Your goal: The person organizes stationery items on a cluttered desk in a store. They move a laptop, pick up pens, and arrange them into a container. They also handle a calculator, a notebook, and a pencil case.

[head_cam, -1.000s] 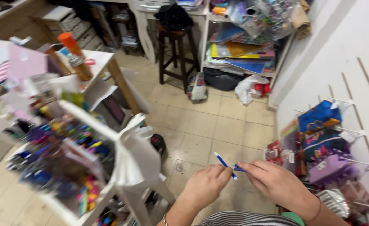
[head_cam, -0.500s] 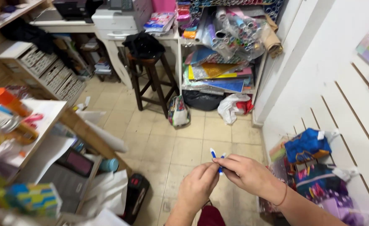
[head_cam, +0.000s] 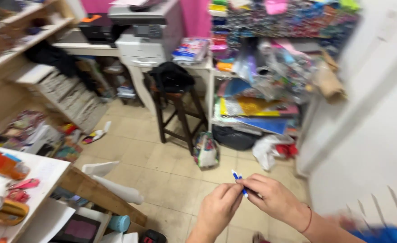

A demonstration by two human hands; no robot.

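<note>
Both my hands meet low in the middle of the head view, over the tiled floor. My right hand point(head_cam: 272, 198) pinches a small blue and white pen point(head_cam: 239, 181) whose tip sticks up to the left. My left hand point(head_cam: 218, 208) has its fingertips closed on the same pen from below. A thin red band circles my right wrist. The pen's lower part is hidden inside the fingers.
A dark wooden stool point(head_cam: 176, 108) with a black cloth stands ahead, with a printer point(head_cam: 144, 38) on a white desk behind it. Shelves of coloured paper point(head_cam: 257, 108) and bags point(head_cam: 206, 150) fill the right. A cluttered white table point(head_cam: 45, 173) lies at my left.
The view has swung up and to the right, away from the cluttered table toward the stool and shelves. Both hands stay together on the pen.
</note>
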